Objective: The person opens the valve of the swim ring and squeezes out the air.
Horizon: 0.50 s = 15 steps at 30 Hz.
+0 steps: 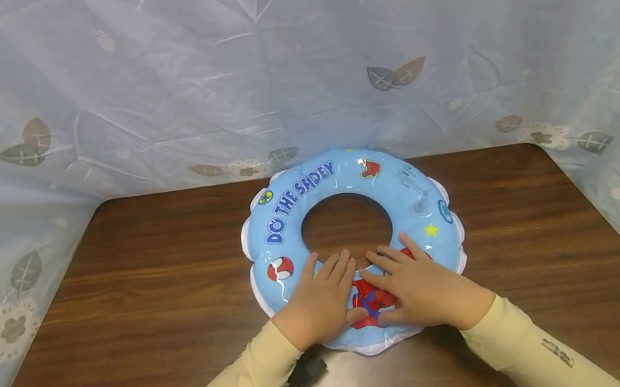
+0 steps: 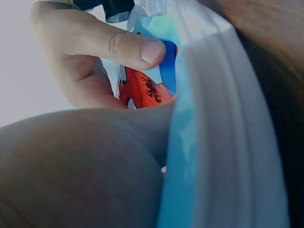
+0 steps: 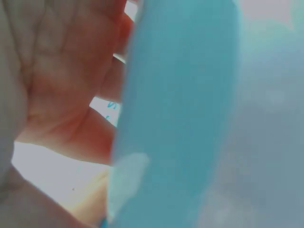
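A light-blue inflated swim ring (image 1: 407, 191) with a white scalloped edge lies on the brown table. Lettering, a yellow star and red cartoon figures decorate its top. My left hand (image 1: 323, 299) rests on the near part of the ring, its fingers extended toward the centre hole. Beside it my right hand (image 1: 424, 283) lies on the near right part, fingers spread. Between the two hands a red and blue figure shows. In the left wrist view a thumb lies along the ring (image 2: 180, 156); in the right wrist view my palm (image 3: 61, 71) is against the blue side.
The wooden table (image 1: 168, 297) reaches back to a pale curtain (image 1: 264, 58) with leaf and flower prints, which also hangs at both sides. A small black object (image 1: 307, 370) sits by my left sleeve, near the ring's front edge.
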### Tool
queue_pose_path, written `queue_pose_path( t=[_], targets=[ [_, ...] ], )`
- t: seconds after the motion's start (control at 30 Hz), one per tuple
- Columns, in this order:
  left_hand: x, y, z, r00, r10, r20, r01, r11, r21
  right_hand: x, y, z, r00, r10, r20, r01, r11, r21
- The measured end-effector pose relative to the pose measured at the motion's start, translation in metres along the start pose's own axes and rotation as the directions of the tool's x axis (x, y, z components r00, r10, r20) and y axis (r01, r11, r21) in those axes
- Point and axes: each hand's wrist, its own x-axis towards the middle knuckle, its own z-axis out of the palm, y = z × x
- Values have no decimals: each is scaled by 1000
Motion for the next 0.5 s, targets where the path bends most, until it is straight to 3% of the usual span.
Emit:
queue_pose_path(
  t=[0.37, 0.5],
  targets=[
    [2, 0, 0, 1000, -6, 16, 6, 1000, 3, 2, -1, 0, 1000, 15, 26, -15, 1000, -5],
    [2, -2, -1, 1000, 10, 26, -9, 999, -40, 3, 0, 2, 1000, 22, 22, -22, 1000, -9]
  ],
)
